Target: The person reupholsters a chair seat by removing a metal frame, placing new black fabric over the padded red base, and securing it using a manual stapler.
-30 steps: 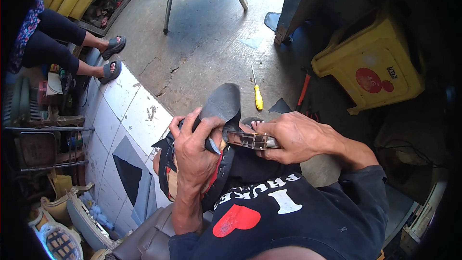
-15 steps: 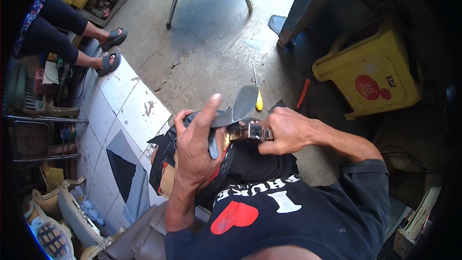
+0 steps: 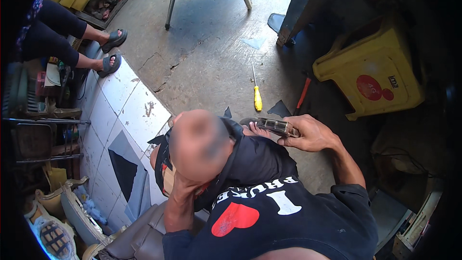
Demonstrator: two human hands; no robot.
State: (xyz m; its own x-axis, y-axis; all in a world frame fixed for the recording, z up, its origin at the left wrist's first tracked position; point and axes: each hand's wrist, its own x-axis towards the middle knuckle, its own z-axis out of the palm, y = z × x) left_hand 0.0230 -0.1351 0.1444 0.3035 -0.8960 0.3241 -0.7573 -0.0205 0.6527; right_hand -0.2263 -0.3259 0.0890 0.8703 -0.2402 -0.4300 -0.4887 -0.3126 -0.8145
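Note:
My right hand (image 3: pixel 310 133) is wrapped round a metal staple gun (image 3: pixel 274 126), held clear of the work to its right. Over my lap lies a piece covered in black material (image 3: pixel 161 168), with bare tan board and some red at its left edge. My left hand (image 3: pixel 198 145) rests over this piece. A blurred patch covers it, so its fingers and anything in them cannot be made out. Beyond my hands, a screwdriver (image 3: pixel 258 97) with a yellow handle lies on the floor.
A red-handled hammer (image 3: pixel 303 94) and black scraps (image 3: pixel 279 109) lie on the floor near a yellow plastic stool (image 3: pixel 375 72). Grey and black material (image 3: pixel 132 175) lies on the white tiles. Another person's sandalled feet (image 3: pixel 111 50) are at the upper left. Trestle legs (image 3: pixel 174 0) stand ahead.
My right hand has drawn the staple gun right, away from the work. The dark grey strip that stood up by my left hand no longer shows, and the whole screwdriver is visible.

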